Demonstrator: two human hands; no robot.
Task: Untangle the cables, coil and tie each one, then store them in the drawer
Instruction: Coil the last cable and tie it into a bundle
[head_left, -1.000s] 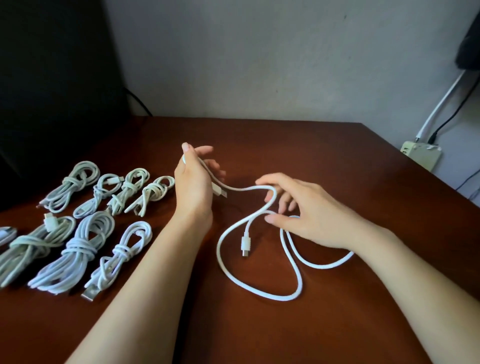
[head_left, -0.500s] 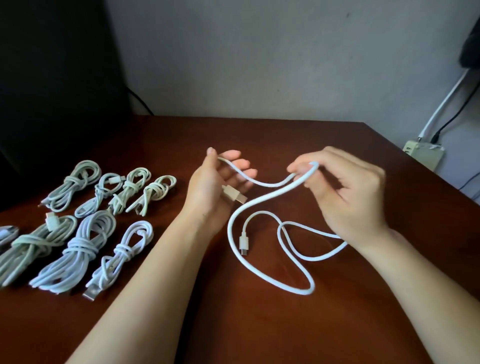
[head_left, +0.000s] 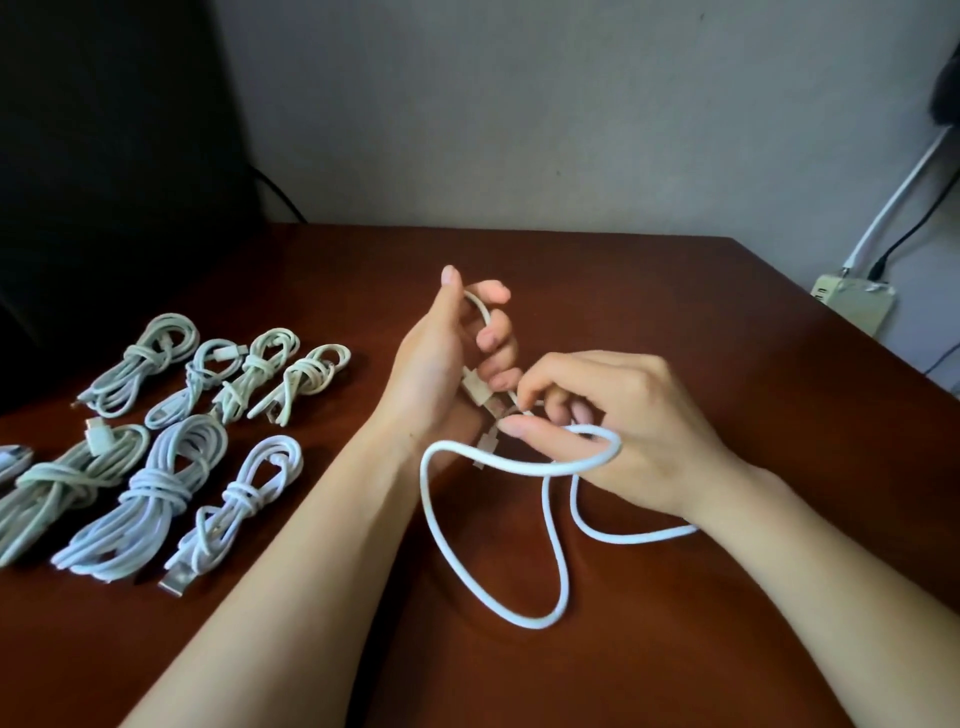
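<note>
A loose white cable (head_left: 556, 571) runs between both my hands above the brown table (head_left: 675, 322). My left hand (head_left: 447, 358) stands upright with its fingers curled round one strand and the cable's USB plug against its palm. My right hand (head_left: 618, 415) is just right of it, pinching the cable near that plug, with a loop draped over its fingers. The remaining length hangs down and lies on the table in a long loop near me. Several white cables, coiled and knotted, lie in two rows at the left, such as one bundle (head_left: 150, 493).
A dark object (head_left: 104, 156) stands behind the table at the left. On the right wall sits a beige power box (head_left: 852, 301) with a white and a black lead running up from it. The table's right edge slopes down past my right forearm.
My right hand lifted a bight of the cable off the table and carried it left to my left hand. My left fingers have curled round the strand.
</note>
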